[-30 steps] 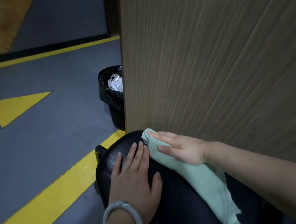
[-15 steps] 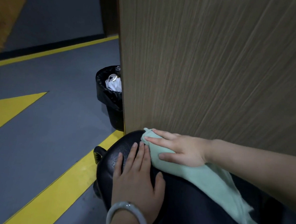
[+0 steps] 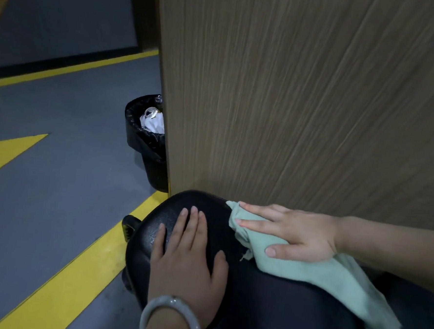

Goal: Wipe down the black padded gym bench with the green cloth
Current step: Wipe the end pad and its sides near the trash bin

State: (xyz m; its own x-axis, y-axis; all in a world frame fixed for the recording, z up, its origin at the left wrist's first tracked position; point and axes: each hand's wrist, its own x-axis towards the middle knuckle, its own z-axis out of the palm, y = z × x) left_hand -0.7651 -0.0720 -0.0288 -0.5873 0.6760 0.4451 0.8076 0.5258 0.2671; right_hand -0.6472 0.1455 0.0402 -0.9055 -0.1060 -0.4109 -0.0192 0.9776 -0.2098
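The right hand (image 3: 293, 235) lies flat with straight fingers pressing the green cloth (image 3: 313, 274) onto the black padded bench (image 3: 266, 302) near its rounded far end, while the left hand (image 3: 187, 261), open and flat, rests on the bare pad just beside it to steady it. The cloth's loose tail trails toward the bench's right edge, close against the wood-grain panel (image 3: 303, 98). Since nothing grips the cloth, it may bunch or slip under the palm, leaving the far end by the bin (image 3: 148, 145) unwiped.
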